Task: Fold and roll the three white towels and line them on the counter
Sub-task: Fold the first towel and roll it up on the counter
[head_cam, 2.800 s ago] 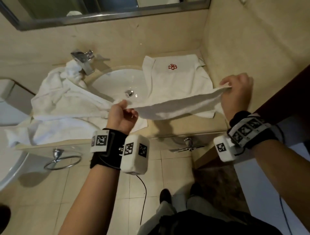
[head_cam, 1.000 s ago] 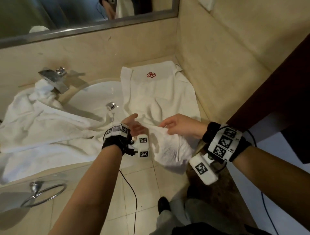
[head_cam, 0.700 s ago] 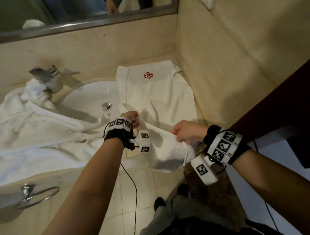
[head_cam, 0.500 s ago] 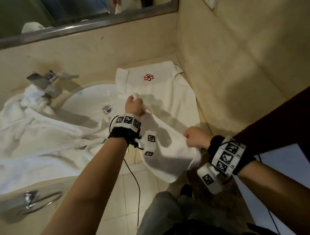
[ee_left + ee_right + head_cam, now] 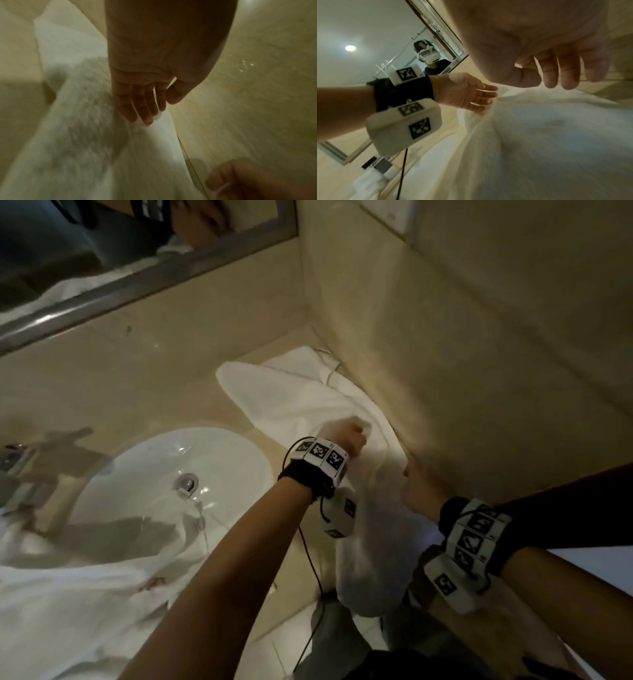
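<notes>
Blurred faucet (image 5: 17, 457) at left edge, motion-blurred towel (image 5: 368, 546), right hand (image 5: 423, 494) partly hidden behind it

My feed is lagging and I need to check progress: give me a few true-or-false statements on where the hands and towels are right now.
1. The towel being folded lies right of the sink and hangs over the counter's front edge. True.
2. The left hand is on the faucet. False: it holds the towel, right of the sink.
3. The right hand is close to the side wall. True.
4. Three rolled towels stand in line on the counter. False: no roll is in view.
5. A heap of white towels lies left of the sink, partly draped into it. True.
6. The sink is full of water. False: its drain shows bare.
</notes>
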`<state>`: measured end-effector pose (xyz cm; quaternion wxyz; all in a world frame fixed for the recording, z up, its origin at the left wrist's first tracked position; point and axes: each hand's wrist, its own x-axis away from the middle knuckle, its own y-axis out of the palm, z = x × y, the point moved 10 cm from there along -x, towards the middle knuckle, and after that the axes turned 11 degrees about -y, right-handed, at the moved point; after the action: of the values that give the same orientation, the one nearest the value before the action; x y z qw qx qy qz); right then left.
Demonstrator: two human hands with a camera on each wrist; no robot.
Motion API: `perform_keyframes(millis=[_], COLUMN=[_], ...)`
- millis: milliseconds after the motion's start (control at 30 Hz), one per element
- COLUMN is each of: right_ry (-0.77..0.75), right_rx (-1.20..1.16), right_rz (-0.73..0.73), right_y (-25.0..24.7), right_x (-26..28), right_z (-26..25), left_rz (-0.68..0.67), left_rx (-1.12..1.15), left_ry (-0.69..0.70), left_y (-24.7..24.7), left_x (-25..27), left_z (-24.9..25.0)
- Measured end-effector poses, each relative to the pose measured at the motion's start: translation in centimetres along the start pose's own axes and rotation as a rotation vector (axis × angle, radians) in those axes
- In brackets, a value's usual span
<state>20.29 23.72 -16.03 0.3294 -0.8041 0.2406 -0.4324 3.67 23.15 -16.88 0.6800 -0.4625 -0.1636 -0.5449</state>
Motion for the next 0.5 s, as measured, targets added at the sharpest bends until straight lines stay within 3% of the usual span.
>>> perform_keyframes(millis=[100, 233, 333, 400, 500], right_ry=[-0.021, -0.026, -0.019, -0.053, -0.171], right_rx=[-0.038, -0.114, -0.123, -0.11, -0.033], right_rz=[0.116, 0.149, 0.184, 0.2, 0.183], right_y=[-2.1, -3.2, -3.8, -3.9, -3.5], right_x=[-2.2, -6.0, -9.0, -10.6, -12.3], right_z=[-3.2, -6.1, -7.7, -8.9, -11.5], left_rz=[-0.005, 0.299, 0.454, 0.481, 0.359], left_rx=[0.042, -0.022, -0.195, -0.35, -0.487], left_ry=[0.052, 0.081, 0.07, 0.008, -0.035], left_y=[-3.3, -11.2, -15.1, -16.3, -15.9], left_x=[-1.1, -1.9, -2.9, -3.6, -5.0], left_z=[-0.1, -0.5, -1.8, -3.2, -5.8])
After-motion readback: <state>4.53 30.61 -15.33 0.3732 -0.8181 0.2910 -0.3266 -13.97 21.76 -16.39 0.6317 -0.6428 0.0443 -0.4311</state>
